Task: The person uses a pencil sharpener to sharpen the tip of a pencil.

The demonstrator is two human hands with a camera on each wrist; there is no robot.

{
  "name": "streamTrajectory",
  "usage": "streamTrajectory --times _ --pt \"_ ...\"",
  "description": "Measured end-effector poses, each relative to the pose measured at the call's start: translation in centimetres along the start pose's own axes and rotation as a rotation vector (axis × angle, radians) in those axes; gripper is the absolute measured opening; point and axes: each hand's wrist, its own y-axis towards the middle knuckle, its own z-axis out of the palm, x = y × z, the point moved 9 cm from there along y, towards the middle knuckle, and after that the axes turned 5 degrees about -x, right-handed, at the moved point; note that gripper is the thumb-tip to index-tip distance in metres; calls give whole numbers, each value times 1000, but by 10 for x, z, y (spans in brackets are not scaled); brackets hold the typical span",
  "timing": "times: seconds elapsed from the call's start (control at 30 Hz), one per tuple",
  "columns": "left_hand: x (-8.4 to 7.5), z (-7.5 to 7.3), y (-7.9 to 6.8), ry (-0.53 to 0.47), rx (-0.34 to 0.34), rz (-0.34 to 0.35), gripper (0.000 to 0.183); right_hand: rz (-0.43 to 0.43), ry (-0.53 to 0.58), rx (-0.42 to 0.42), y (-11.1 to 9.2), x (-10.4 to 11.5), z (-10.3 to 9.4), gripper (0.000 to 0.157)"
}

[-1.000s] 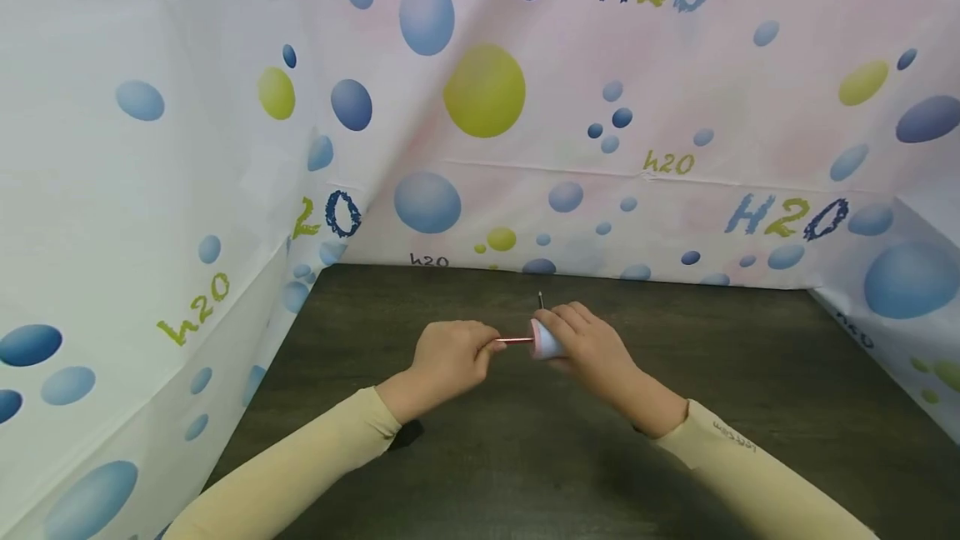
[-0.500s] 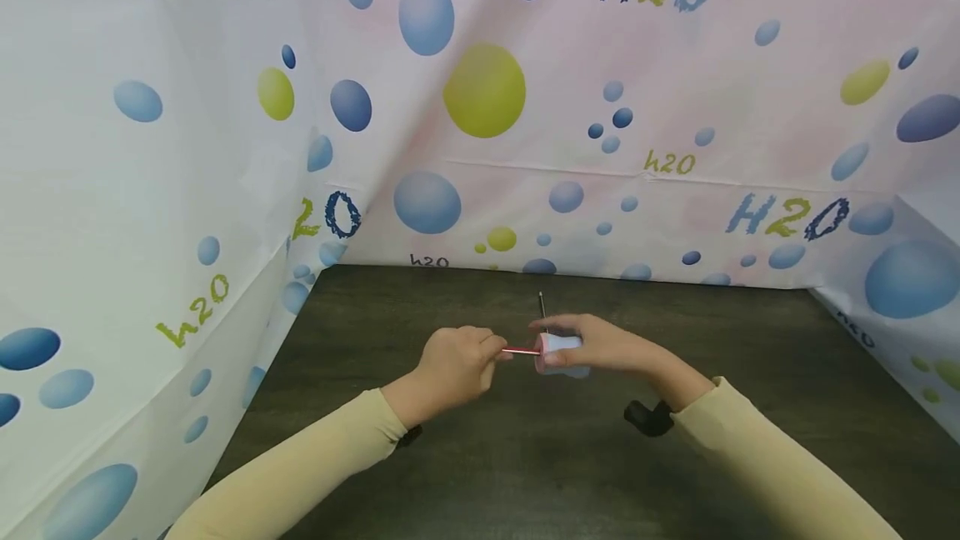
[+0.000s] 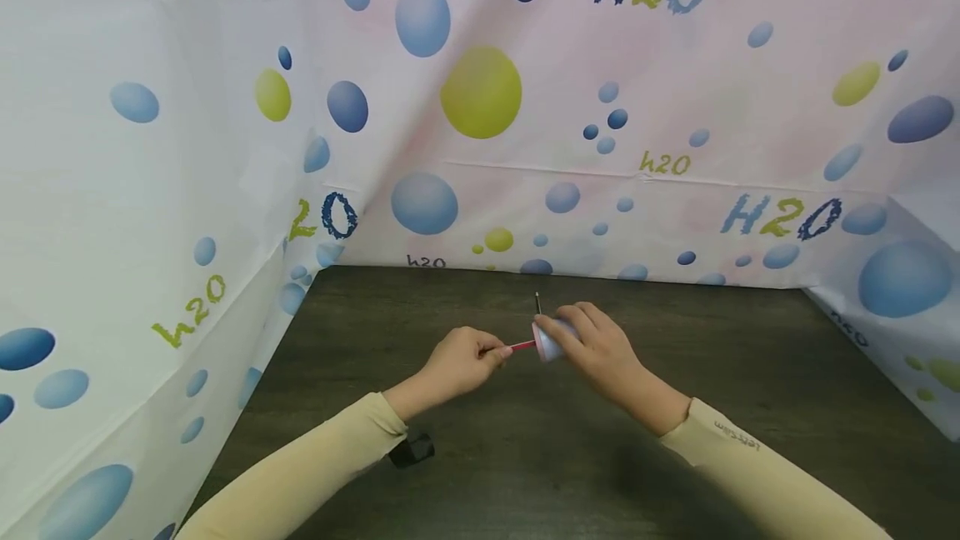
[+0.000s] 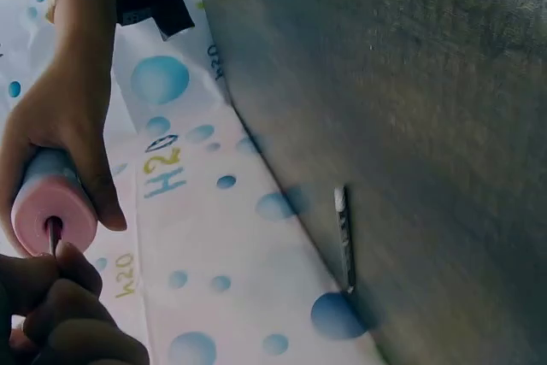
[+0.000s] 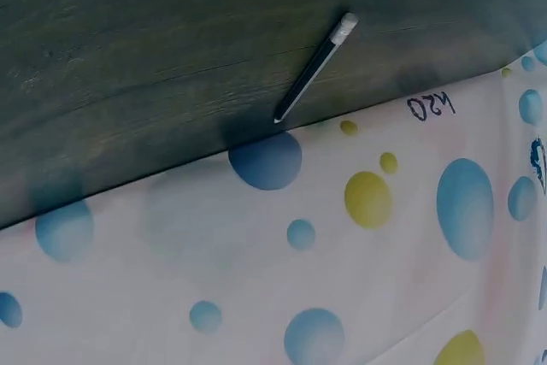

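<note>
My left hand [image 3: 462, 359] pinches a thin red pencil [image 3: 522, 346] between thumb and fingers. The pencil's far end sits in the round hole of a small pencil sharpener [image 4: 75, 211], which has a pink front face and a pale blue body. From the right, my right hand [image 3: 604, 354] grips the sharpener body [image 3: 550, 342], fingers over its top. Both hands are raised over the dark table, nearly level with each other. The right wrist view shows neither hand. Inside the sharpener, the pencil's point is hidden.
A dark pencil with a white end [image 5: 314, 69] lies on the dark wooden table [image 3: 480, 473] near its back edge, beyond the hands. A white sheet with blue and green dots [image 3: 480, 182] rises behind the table and along both sides.
My right hand rolled so its thumb side faced me half a second ago, then rolled back over the top of the sharpener. My left hand still pinches the red pencil, its wrist slightly turned.
</note>
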Motion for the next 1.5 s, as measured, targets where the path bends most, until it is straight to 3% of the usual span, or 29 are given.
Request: streamTrajectory --times 0.1,0.23,0.3,0.4,0.5,0.57,0.63,0.7,0.77,0.8,0.87,0.93,1.03,1.13,1.2,1.27,1.37,1.5 --pt "-7 -3 -3 93 -86 59 23 41 26 -14 1 0 1 80" --pt "-22 -9 -8 326 -220 219 18 128 46 36 2 -2 2 80" --pt "-29 -11 -13 467 -300 320 18 211 71 119 3 -5 6 76" --pt "-42 -15 -21 643 -447 506 18 390 160 325 1 -13 19 65" --pt "-51 -13 -33 734 -573 720 19 586 405 606 -10 -21 38 50" --pt "-54 -9 -39 759 -628 849 21 753 668 794 -23 -23 49 42" --pt "-56 -6 -45 763 -645 937 29 938 968 978 -38 -19 56 38" --pt "-56 -6 -46 754 -638 961 33 1088 1160 1086 -48 -14 58 40" --pt "-55 -10 -44 728 -599 914 22 1152 1226 1094 -49 -14 59 50" --pt "-54 -12 -40 707 -564 862 18 1132 1215 1049 -45 -17 58 56" --pt "-45 -17 -29 623 -456 702 12 1016 1064 875 -32 -28 54 64" --pt "-32 -19 -15 471 -305 493 13 826 810 685 -15 -36 41 71" --pt "-8 -16 0 189 -89 189 23 434 366 434 6 -30 15 80" --pt "7 -10 6 -32 60 5 31 68 23 245 11 -8 -1 87" --pt "11 -7 7 -110 128 -47 33 -71 -63 166 9 3 -4 87" --pt "11 -3 6 -154 168 -65 34 -118 -64 121 5 7 -3 86" --pt "8 0 3 -138 153 -45 33 -88 9 67 4 7 -1 83" --pt "-3 -5 0 13 14 49 26 27 52 53 7 3 1 79"
